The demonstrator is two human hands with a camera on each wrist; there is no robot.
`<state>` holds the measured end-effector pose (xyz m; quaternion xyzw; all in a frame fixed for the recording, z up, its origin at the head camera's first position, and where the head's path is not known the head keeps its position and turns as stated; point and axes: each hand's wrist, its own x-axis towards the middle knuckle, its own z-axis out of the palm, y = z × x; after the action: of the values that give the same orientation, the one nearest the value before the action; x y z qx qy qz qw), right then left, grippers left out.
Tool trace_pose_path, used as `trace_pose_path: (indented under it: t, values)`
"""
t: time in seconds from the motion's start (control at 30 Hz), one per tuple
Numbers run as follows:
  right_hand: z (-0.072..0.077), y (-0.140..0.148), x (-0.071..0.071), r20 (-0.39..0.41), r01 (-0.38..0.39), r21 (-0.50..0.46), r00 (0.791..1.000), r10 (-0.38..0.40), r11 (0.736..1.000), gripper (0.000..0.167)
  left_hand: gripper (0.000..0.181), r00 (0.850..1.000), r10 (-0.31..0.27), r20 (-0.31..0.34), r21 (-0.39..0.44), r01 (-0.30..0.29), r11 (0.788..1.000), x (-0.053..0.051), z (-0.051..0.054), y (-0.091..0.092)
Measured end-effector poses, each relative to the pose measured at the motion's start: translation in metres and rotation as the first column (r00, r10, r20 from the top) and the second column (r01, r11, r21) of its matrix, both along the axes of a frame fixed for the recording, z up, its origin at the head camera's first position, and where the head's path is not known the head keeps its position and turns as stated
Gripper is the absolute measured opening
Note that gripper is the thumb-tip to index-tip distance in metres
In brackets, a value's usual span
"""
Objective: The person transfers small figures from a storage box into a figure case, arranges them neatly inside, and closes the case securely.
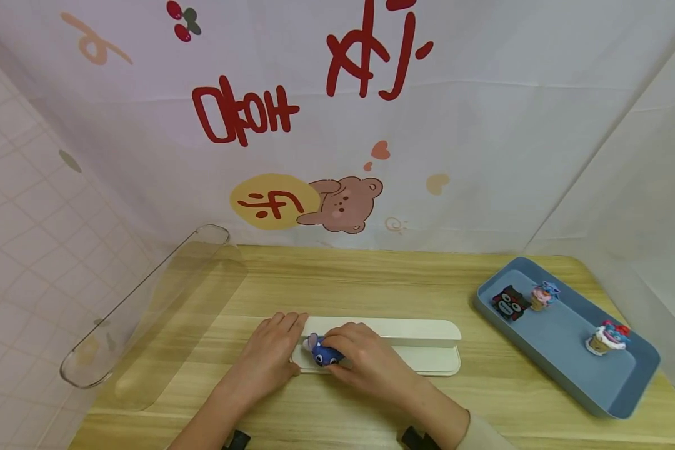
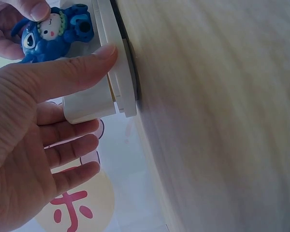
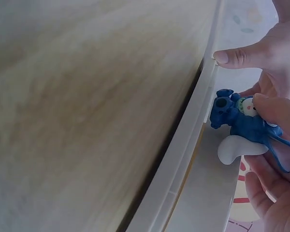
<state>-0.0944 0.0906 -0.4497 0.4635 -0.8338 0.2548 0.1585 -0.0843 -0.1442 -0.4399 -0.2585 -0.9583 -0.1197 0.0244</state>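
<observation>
The head view is bright and evenly lit, its shadows soft. Both wrist views look dimmer and hazier: the wooden tabletop [image 2: 208, 121] blurs out of focus, and a dark shadow lines the white stand [image 3: 176, 159]. Light direction is hard to tell.

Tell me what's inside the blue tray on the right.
The blue tray holds a black figure, a blue-topped cone figure and a red-topped cone figure. Whatever lies beneath them is covered.

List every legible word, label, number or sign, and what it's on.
Probably "乐", sideways: red character on the printed yellow oval, white fabric backdrop.
Larger red characters above: too stylised and sideways to read confidently.
Flat black-and-red figure: any markings too small.
</observation>
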Motion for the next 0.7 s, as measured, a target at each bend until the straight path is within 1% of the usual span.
trace_pose_path:
  t: [0.3, 0.43, 0.53, 0.7]
  values:
    - [-0.0001, -0.0034, -0.0028, 0.008, -0.003, 0.026, 1.0, 0.003, 1.0, 0.033, 0.093, 1.0, -0.004, -0.012, -0.01, 0.004, 1.0, 0.0001, -0.0013, -0.0006]
    - [0.0005, -0.0041, -0.0039, 0.029, -0.006, 0.031, 1.0, 0.005, 0.999, 0.033, 0.092, 1.0, -0.01, -0.021, -0.009, 0.009, 1.0, 0.0003, -0.0015, -0.001]
    - [0.001, -0.0042, -0.0037, 0.05, 0.004, 0.036, 0.999, -0.006, 0.999, 0.033, 0.092, 1.0, -0.012, -0.024, -0.007, 0.012, 1.0, 0.0004, -0.0018, -0.0011]
    - [0.001, -0.0046, -0.0024, 0.057, 0.034, 0.05, 0.998, -0.037, 0.998, 0.033, 0.092, 1.0, -0.013, -0.026, -0.007, 0.013, 1.0, 0.0008, -0.0019, -0.0011]
